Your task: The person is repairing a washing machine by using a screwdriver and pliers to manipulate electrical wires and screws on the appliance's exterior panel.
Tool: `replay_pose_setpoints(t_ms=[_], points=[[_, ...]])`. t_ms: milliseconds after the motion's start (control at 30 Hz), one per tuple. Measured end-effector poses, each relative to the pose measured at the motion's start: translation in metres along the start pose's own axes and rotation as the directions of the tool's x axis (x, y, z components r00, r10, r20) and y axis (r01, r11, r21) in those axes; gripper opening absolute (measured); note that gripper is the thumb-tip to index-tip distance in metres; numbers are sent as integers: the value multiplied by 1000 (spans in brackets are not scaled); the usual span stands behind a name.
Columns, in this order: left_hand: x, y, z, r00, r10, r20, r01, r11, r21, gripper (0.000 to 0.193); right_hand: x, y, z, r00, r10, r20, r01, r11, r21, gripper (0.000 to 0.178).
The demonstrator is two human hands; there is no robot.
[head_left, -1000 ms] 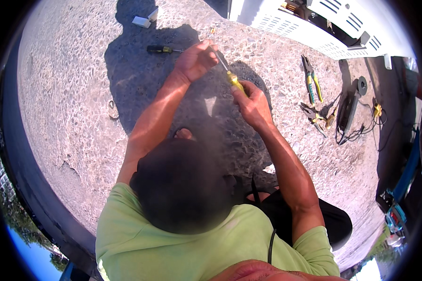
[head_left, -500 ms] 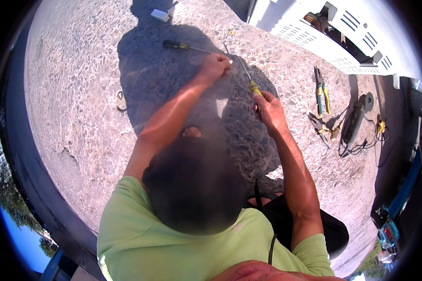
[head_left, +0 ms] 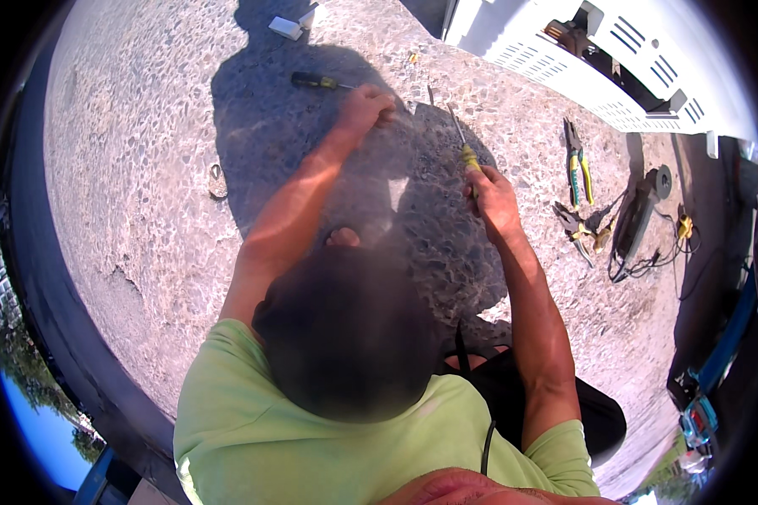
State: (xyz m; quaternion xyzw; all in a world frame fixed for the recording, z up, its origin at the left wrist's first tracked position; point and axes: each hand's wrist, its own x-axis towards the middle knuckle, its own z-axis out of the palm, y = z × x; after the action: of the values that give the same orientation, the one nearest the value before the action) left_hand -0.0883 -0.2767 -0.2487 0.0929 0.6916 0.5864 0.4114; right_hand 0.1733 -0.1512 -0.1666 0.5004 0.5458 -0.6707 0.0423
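My right hand point(head_left: 493, 199) is closed round the yellow handle of a screwdriver point(head_left: 470, 156), whose thin metal shaft points up and left over the ground. To its left, my left hand point(head_left: 367, 108) is closed, fingertips pinched together; whatever they hold is hidden. A second screwdriver point(head_left: 314, 80) with a dark handle lies just beyond the left hand, its shaft running to the right toward the knuckles. The two hands are apart.
A white slotted metal casing point(head_left: 564, 71) with an opening stands at the far right. Combination pliers point(head_left: 578, 164), another pair of pliers point(head_left: 574, 227) and a corded angle grinder point(head_left: 643, 215) lie on the right. A small white block point(head_left: 285, 28) lies at the far left.
My left hand has moved left, toward the dark-handled screwdriver, and the white bit at its fingertips no longer shows. My right hand has shifted slightly right with the yellow screwdriver.
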Motion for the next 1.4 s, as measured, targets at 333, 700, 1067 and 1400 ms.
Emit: replay_pose_setpoints(t_ms=[333,700,1067,1400], points=[[31,30,-58,996,-48,-69,5,856,-517,24,5,7,-2,1000,-18,17,18,1000,15,29],[124,47,-106,853,504,-136,-124,448,885,25,4,2,7,998,-1,57,-1,999,37,32],[134,39,-89,813,574,-96,-190,418,888,17,-2,-3,8,998,5,58,-10,996,87,34],[38,26,-13,976,34,213,91,830,-550,21,-15,-27,22,993,-107,47,107,994,3,31]])
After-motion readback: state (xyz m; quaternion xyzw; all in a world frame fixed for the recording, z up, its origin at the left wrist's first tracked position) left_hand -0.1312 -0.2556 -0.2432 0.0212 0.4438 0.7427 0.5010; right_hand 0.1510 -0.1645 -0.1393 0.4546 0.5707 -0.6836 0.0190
